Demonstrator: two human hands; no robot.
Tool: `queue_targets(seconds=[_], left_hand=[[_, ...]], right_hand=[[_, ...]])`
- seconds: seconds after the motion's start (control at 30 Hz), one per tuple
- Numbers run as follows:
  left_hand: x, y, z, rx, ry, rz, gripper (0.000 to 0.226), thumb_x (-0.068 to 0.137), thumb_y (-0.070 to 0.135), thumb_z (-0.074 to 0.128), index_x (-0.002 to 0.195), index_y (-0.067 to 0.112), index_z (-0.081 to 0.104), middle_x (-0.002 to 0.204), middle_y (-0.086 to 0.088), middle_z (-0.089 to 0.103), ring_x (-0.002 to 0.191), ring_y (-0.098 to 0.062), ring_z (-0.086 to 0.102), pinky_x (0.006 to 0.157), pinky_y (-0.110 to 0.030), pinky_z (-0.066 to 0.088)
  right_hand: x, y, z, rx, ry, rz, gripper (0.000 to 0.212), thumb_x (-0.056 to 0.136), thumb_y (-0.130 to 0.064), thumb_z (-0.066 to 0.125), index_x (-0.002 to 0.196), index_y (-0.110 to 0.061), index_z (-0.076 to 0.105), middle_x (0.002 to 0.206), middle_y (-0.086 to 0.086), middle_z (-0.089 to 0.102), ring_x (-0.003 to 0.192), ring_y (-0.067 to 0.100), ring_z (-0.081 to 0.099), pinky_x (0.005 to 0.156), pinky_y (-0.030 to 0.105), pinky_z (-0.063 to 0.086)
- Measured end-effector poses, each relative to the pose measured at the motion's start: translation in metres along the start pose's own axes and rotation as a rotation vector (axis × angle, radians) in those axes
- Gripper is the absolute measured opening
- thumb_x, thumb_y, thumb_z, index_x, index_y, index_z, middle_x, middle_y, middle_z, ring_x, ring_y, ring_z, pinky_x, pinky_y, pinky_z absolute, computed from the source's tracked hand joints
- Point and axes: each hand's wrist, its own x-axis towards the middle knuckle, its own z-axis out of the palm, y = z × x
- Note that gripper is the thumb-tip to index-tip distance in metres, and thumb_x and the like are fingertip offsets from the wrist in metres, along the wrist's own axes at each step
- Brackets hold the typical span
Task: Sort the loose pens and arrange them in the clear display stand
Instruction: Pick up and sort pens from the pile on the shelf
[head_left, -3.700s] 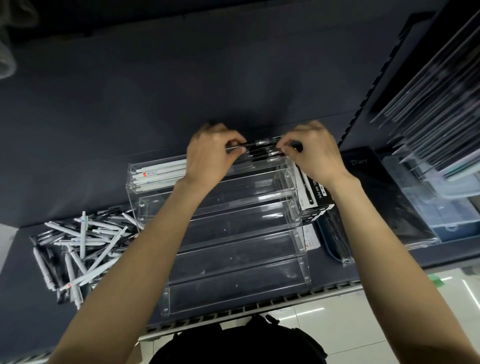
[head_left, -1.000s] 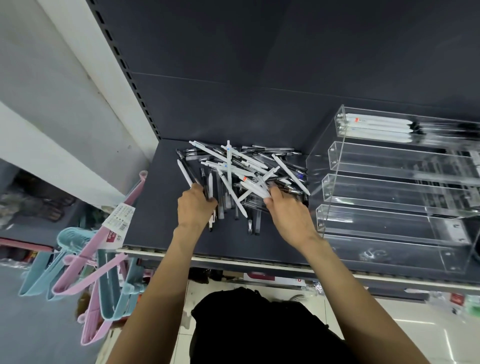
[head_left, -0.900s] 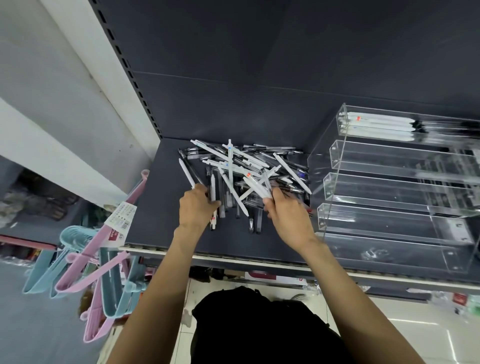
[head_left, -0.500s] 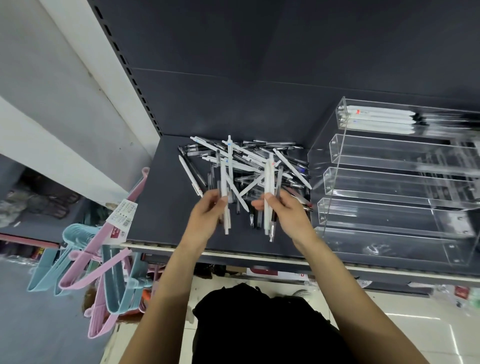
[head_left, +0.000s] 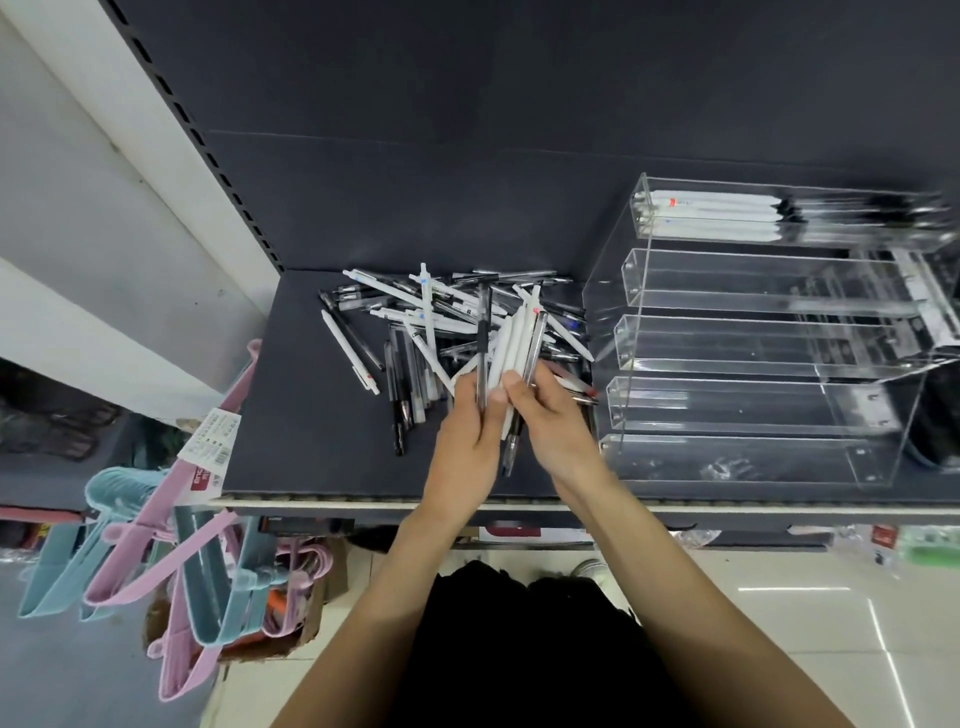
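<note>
A heap of loose white, clear and black pens (head_left: 415, 332) lies on the dark shelf (head_left: 311, 441). Just in front of the heap, my left hand (head_left: 465, 447) and my right hand (head_left: 553, 431) meet and together grip a bunch of pens (head_left: 511, 340) held upright, white ones with a clear one and a black-grip one. To the right stands the clear tiered display stand (head_left: 753, 374). Its top tier holds white pens (head_left: 711, 215) on the left and dark pens (head_left: 857, 213) on the right. The lower tiers look bare.
Pink and teal hangers (head_left: 156, 545) with a price tag hang off the shelf's left front corner. A white perforated upright (head_left: 156, 119) borders the shelf on the left. The shelf's front edge (head_left: 363, 504) runs under my wrists, with tiled floor below.
Both hands lifted pens out of the heap and have come together, merging the two bunches into one upright bundle. The view has shifted a little.
</note>
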Motion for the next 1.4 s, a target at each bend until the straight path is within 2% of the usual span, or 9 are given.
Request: queue_targets(seconds=[0.07, 0.17, 0.37, 0.57, 0.77, 0.87, 1.0, 1.17, 1.4], left_hand=[[0.0, 0.003, 0.002, -0.072, -0.022, 0.01, 0.025, 0.101, 0.025, 0.036, 0.124, 0.022, 0.047, 0.096, 0.02, 0.06, 0.083, 0.011, 0.058, 0.077, -0.014, 0.047], [0.001, 0.006, 0.002, -0.128, -0.094, 0.009, 0.024, 0.101, 0.025, 0.036, 0.116, 0.041, 0.046, 0.085, 0.013, 0.059, 0.07, 0.0, 0.057, 0.068, -0.027, 0.053], [0.002, 0.012, 0.003, -0.253, -0.214, -0.04, 0.021, 0.1, 0.018, 0.038, 0.112, 0.031, 0.051, 0.074, 0.005, 0.058, 0.056, -0.008, 0.054, 0.056, -0.026, 0.05], [-0.003, 0.013, 0.01, -0.313, -0.253, -0.128, 0.013, 0.101, 0.017, 0.037, 0.103, 0.015, 0.05, 0.074, 0.004, 0.055, 0.053, -0.009, 0.043, 0.041, -0.019, 0.033], [-0.008, 0.009, 0.011, -0.214, -0.32, -0.136, 0.015, 0.101, 0.021, 0.036, 0.1, 0.012, 0.049, 0.074, 0.005, 0.054, 0.052, -0.006, 0.042, 0.044, -0.02, 0.034], [-0.007, 0.008, 0.008, -0.237, -0.3, -0.188, 0.017, 0.101, 0.019, 0.037, 0.099, 0.011, 0.051, 0.072, 0.005, 0.054, 0.051, -0.004, 0.043, 0.044, -0.019, 0.034], [-0.004, 0.004, 0.011, -0.337, -0.178, -0.253, 0.017, 0.101, 0.019, 0.038, 0.098, 0.015, 0.053, 0.075, 0.003, 0.057, 0.054, -0.007, 0.045, 0.048, -0.022, 0.036], [0.008, 0.012, 0.031, -0.472, 0.016, -0.259, 0.019, 0.099, 0.015, 0.043, 0.112, 0.013, 0.057, 0.089, 0.001, 0.065, 0.063, -0.005, 0.055, 0.056, -0.019, 0.043], [0.015, 0.034, 0.058, -0.644, 0.067, -0.28, 0.029, 0.099, 0.011, 0.043, 0.125, 0.017, 0.056, 0.114, -0.003, 0.067, 0.106, -0.016, 0.062, 0.093, -0.028, 0.049]], right_hand=[[-0.004, -0.003, -0.002, 0.042, -0.003, 0.012, 0.022, 0.099, -0.017, 0.044, 0.116, -0.023, 0.057, 0.099, -0.012, 0.067, 0.091, -0.003, 0.062, 0.076, 0.012, 0.048], [-0.008, -0.01, -0.009, 0.035, -0.012, 0.01, 0.021, 0.097, -0.021, 0.049, 0.115, -0.022, 0.06, 0.087, -0.006, 0.064, 0.077, 0.004, 0.057, 0.063, 0.017, 0.049], [-0.008, -0.017, -0.026, -0.03, -0.037, -0.016, 0.013, 0.093, -0.025, 0.058, 0.097, -0.018, 0.068, 0.071, 0.006, 0.056, 0.051, 0.017, 0.053, 0.05, 0.032, 0.047], [0.004, -0.035, -0.05, -0.02, 0.138, -0.03, 0.01, 0.092, -0.019, 0.058, 0.099, -0.017, 0.065, 0.069, 0.002, 0.043, 0.054, 0.006, 0.035, 0.046, 0.013, 0.03], [0.025, -0.06, -0.078, -0.251, 0.062, -0.11, 0.009, 0.086, -0.013, 0.066, 0.095, -0.012, 0.07, 0.078, -0.007, 0.064, 0.068, -0.004, 0.056, 0.07, 0.011, 0.045], [0.027, -0.074, -0.09, -0.154, 0.189, -0.158, 0.01, 0.087, -0.008, 0.064, 0.085, -0.017, 0.068, 0.069, -0.014, 0.067, 0.063, -0.003, 0.057, 0.06, 0.009, 0.044], [0.008, -0.089, -0.109, -0.028, 0.427, -0.275, 0.012, 0.091, -0.006, 0.057, 0.083, -0.015, 0.057, 0.059, -0.008, 0.064, 0.053, 0.005, 0.053, 0.049, 0.016, 0.041], [-0.023, -0.049, -0.07, -0.019, 0.417, -0.244, 0.014, 0.089, -0.002, 0.06, 0.091, -0.014, 0.052, 0.072, 0.004, 0.071, 0.067, 0.019, 0.068, 0.066, 0.029, 0.055], [-0.029, -0.008, -0.043, -0.557, 0.531, -0.43, 0.01, 0.087, -0.013, 0.066, 0.086, -0.01, 0.057, 0.075, -0.007, 0.065, 0.062, 0.006, 0.059, 0.056, 0.018, 0.047]])
